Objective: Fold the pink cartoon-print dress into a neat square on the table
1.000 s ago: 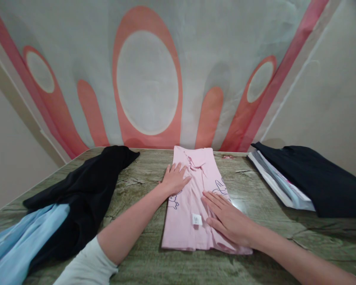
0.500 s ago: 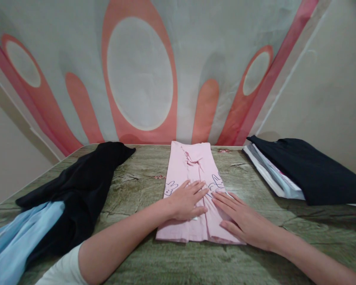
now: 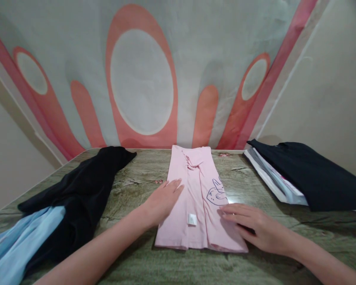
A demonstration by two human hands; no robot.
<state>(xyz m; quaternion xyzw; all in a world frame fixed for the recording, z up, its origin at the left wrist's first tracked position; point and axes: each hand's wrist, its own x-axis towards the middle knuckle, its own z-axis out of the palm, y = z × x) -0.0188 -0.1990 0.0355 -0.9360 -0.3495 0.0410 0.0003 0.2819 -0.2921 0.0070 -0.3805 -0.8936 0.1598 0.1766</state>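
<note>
A pink garment [image 3: 195, 198] lies in a long folded strip on the table, with a blue-line rabbit drawing [image 3: 216, 192] near its right edge and a small white label [image 3: 192, 219] showing in its lower middle. Creases run down its centre and bunch near the far end. Over its left edge my left hand [image 3: 163, 200] rests with fingers stretched out. At the right edge is my right hand [image 3: 252, 225], fingers extended and a little bent, the tips on or just above the cloth. Neither hand grips anything.
Black clothing [image 3: 86, 194] lies loosely on the left, with a light blue garment [image 3: 26, 237] beside it. A stack of folded clothes with a black one [image 3: 314, 174] on top sits at the right. Behind the wood-patterned table [image 3: 142, 166] hangs a patterned sheet [image 3: 190, 47].
My hands have moved apart from the garment's middle towards its two sides, left hand leftward and right hand slightly rightward. The white label is now uncovered.
</note>
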